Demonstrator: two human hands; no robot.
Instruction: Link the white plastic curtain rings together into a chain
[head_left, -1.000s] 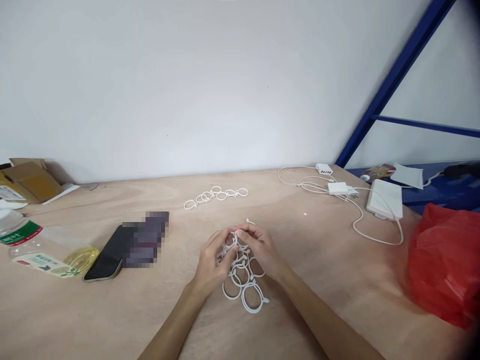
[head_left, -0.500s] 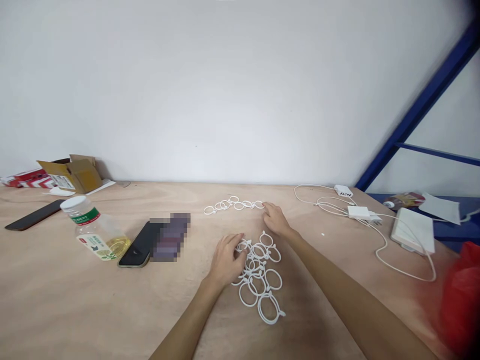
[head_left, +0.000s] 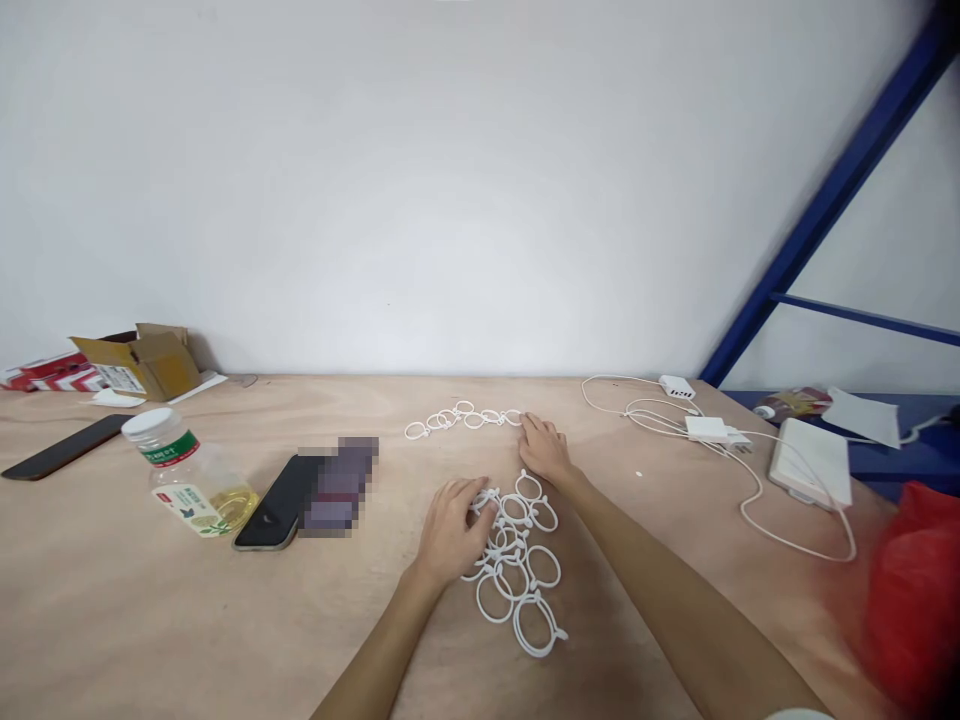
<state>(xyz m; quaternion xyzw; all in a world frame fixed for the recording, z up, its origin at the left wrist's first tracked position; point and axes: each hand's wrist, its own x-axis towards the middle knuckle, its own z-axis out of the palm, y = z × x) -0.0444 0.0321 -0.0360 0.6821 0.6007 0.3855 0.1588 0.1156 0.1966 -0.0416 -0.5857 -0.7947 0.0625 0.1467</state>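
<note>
The pale wall rose bare ahead, a blue steel frame point(head_left: 825, 210) slanted in at the far right, and down here was the sanded plywood tabletop point(head_left: 150, 620), its soft grain running under everything. My left hand point(head_left: 454, 535) sat half curled and palm down, draped over the top of a white plastic ring chain point(head_left: 517, 575), and I couldn't tell whether it had actually pinched a loop. My right hand point(head_left: 546, 450) lay loosely open, holding nothing I could see, just beside the end of a smaller ring chain point(head_left: 461, 420) on the far side. Those thin, smooth hoops were linked at small tabs, and lying flat let each one keep its round shape. Off to my left stood a clear plastic bottle point(head_left: 191, 475) with yellow oil in the bottom, beside a dark phone point(head_left: 274, 515), all well away from my hands. Over on the right, thin white cables point(head_left: 705, 430) trailed across the wood to a white pad point(head_left: 810, 463), kept apart from the rings, with a crumpled red plastic bag point(head_left: 915, 590) slumped at the near right corner.
</note>
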